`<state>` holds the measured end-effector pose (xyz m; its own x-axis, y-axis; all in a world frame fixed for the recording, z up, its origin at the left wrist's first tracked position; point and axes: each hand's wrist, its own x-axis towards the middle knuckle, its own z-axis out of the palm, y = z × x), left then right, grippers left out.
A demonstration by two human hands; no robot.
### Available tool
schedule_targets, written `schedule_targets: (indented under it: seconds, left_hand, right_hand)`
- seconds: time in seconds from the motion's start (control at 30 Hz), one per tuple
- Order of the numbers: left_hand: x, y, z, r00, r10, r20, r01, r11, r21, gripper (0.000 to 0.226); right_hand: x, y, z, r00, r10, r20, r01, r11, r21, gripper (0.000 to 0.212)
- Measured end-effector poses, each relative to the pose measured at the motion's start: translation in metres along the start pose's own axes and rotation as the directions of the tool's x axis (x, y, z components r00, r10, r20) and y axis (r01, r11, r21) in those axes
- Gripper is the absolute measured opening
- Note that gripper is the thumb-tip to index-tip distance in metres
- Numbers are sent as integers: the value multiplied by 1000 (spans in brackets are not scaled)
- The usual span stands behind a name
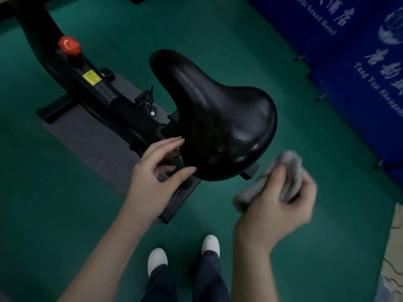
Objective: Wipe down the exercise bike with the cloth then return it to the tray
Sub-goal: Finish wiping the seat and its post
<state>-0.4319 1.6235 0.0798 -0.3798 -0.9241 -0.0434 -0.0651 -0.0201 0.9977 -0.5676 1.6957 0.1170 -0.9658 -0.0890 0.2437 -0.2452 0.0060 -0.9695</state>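
I count one exercise bike (pixel 113 101) with one saddle (pixel 213 114) and one red knob (pixel 69 46) upper left. One grey cloth (pixel 289 164) is at right. My hands make two: left hand (pixel 152 173), right hand (pixel 277 208). Two white shoes (pixel 157 259) are at the bottom and two blue banners (pixel 359 68) upper right.

A left hand (pixel 152 177) is touching the black bike saddle (pixel 218 114), which is sitting just beyond its straight fingers (pixel 170 142). A right hand (pixel 277 208) is gripping a blurred grey cloth (pixel 287 166), its fingers curling round it.

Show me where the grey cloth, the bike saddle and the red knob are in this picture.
grey cloth (pixel 290 163), head view, on its upper bunched end.
bike saddle (pixel 218 110), head view, on the middle of its black top.
red knob (pixel 69 46), head view, on its top face.
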Motion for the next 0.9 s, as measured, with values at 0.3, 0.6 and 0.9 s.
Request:
schedule_targets:
  seconds: [0.3,0.6,0.9]
  left_hand:
    - [-11,1,14,997,-27,-71,26,1000,-8,62]
    - [-15,-1,24,990,-50,-131,42,997,-60,69]
    - [-19,-10,34,982,-140,-130,128,987,-92,87]
  right_hand:
    - [4,-12,18,920,-244,307,314,927,-206,5]
    - [21,-15,19,739,-372,562,525,841,-134,11]
    - [15,-20,8,395,-500,771,699,708,101,19]
